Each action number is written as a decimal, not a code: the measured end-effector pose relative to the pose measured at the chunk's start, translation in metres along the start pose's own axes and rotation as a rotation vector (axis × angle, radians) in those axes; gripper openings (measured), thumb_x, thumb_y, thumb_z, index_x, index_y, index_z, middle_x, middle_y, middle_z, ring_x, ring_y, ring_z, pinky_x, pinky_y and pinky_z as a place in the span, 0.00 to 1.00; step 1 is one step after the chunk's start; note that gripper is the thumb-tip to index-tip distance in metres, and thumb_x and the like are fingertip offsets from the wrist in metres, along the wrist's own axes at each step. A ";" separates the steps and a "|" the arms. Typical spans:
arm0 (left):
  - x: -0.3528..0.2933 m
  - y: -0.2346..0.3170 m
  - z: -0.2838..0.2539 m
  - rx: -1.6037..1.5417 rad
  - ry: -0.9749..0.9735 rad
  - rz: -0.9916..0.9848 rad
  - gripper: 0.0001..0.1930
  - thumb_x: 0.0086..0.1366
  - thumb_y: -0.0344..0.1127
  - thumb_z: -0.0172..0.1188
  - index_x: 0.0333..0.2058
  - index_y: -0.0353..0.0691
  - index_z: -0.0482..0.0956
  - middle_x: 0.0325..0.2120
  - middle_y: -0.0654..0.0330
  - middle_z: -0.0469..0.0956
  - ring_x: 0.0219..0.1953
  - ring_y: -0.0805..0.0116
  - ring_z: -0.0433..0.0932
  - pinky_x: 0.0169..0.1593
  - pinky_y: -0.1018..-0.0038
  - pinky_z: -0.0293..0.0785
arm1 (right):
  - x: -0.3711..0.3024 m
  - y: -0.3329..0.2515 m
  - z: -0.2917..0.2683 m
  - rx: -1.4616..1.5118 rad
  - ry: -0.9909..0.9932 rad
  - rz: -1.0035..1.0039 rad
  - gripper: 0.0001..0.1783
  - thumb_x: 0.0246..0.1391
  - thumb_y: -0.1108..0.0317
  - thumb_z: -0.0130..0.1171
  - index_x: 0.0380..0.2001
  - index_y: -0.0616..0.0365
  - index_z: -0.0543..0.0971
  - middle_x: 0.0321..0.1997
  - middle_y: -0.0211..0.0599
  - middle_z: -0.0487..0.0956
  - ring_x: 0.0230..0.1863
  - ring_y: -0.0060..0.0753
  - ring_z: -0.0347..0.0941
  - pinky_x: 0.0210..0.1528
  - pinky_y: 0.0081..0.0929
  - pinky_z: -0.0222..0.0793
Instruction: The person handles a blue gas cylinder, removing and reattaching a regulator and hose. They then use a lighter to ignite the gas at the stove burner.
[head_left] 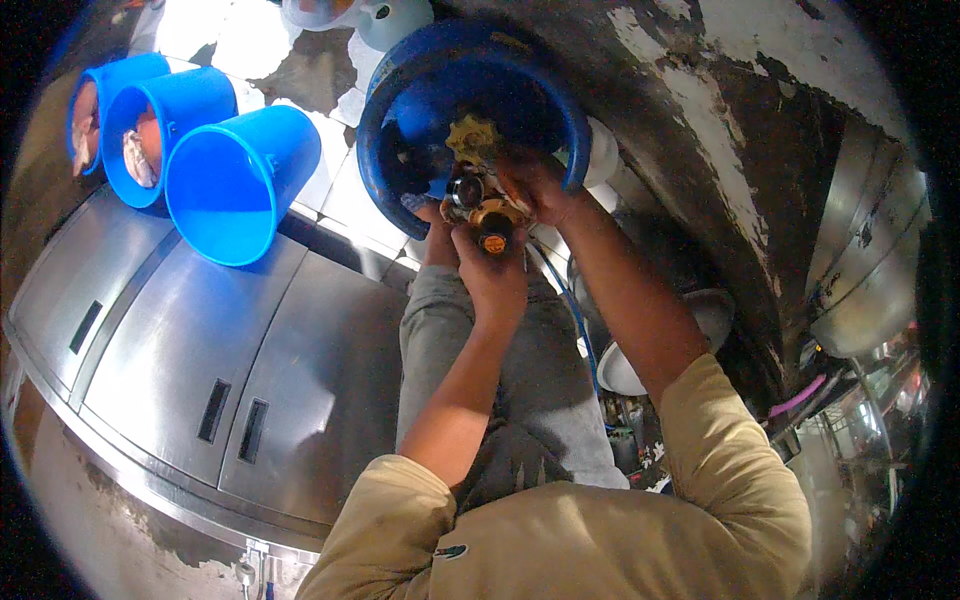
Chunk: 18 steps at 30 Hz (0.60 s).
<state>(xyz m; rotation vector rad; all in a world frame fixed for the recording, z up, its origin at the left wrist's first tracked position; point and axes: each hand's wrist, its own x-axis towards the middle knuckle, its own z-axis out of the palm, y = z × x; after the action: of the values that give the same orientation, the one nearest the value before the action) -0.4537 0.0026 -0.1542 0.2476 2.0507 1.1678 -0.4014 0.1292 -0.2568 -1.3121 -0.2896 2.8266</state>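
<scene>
1. Tan shirt (610, 545) cloth lies nearest the camera, its sleeves ending above the bare forearms, which leaves both wrists free of fabric.
2. Between the two hands sits a brass-coloured fitting (503, 213) with a dark, orange-topped knob (494, 243); it is just below a yellow star-shaped handwheel (474, 138), inside the collar of a blue gas cylinder (378, 170).
3. Left hand (492, 275): its grip is closed around the near side of the fitting, thumb and fingers about the knob, probably because that gives a firm hold from below.
4. Right hand (543, 190): it reaches in at the fitting's right side, just below the handwheel. Its fingertips are in shadow, so I cannot tell whether this grip is pinching anything.
5. The collar's gap faces the person, which likely lets both hands in without scraping the rim. Grey trousers (430, 320) show close below, so the cylinder seems to be kept within easy reach.
6. A thin blue hose (578, 310) runs down beside the right leg; its upper join is hidden.
7. To the left, three blue buckets (291, 150) stand in a row beside a steel cabinet (165, 320); the farther two hold pale, pinkish pieces, perhaps grouped to stay clear of the cylinder.
8. To the right are a white bowl (620, 372) and a dark, peeling wall (690, 130).
</scene>
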 end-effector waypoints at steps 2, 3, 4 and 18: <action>-0.001 -0.005 0.004 -0.030 -0.005 -0.033 0.29 0.55 0.18 0.59 0.55 0.35 0.61 0.47 0.55 0.72 0.47 0.64 0.73 0.51 0.70 0.70 | 0.005 0.012 0.004 -0.217 0.178 -0.229 0.20 0.59 0.63 0.56 0.52 0.59 0.73 0.45 0.33 0.80 0.45 0.28 0.77 0.52 0.28 0.72; 0.000 -0.006 0.005 -0.033 0.014 -0.035 0.28 0.56 0.22 0.62 0.54 0.35 0.61 0.44 0.50 0.74 0.46 0.58 0.75 0.49 0.67 0.71 | 0.006 0.012 0.013 -0.309 0.235 -0.301 0.20 0.58 0.64 0.57 0.52 0.59 0.74 0.44 0.33 0.80 0.44 0.28 0.77 0.51 0.28 0.72; 0.000 -0.010 0.001 -0.028 0.050 -0.044 0.27 0.56 0.27 0.65 0.52 0.35 0.62 0.42 0.46 0.75 0.45 0.51 0.76 0.47 0.65 0.72 | -0.003 0.003 0.045 -0.356 0.208 -0.290 0.19 0.57 0.65 0.58 0.51 0.59 0.74 0.43 0.32 0.80 0.43 0.27 0.77 0.51 0.28 0.72; 0.003 0.003 0.004 0.042 0.077 0.055 0.25 0.56 0.27 0.65 0.51 0.34 0.63 0.42 0.43 0.75 0.45 0.44 0.76 0.49 0.64 0.71 | 0.000 0.001 0.012 -0.367 -0.037 -0.265 0.20 0.58 0.67 0.54 0.54 0.59 0.72 0.46 0.37 0.79 0.43 0.29 0.77 0.47 0.30 0.75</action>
<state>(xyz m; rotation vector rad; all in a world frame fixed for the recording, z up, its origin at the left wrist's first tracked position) -0.4537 0.0086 -0.1546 0.2854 2.1490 1.1851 -0.4108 0.1267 -0.2490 -1.1622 -0.9447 2.6556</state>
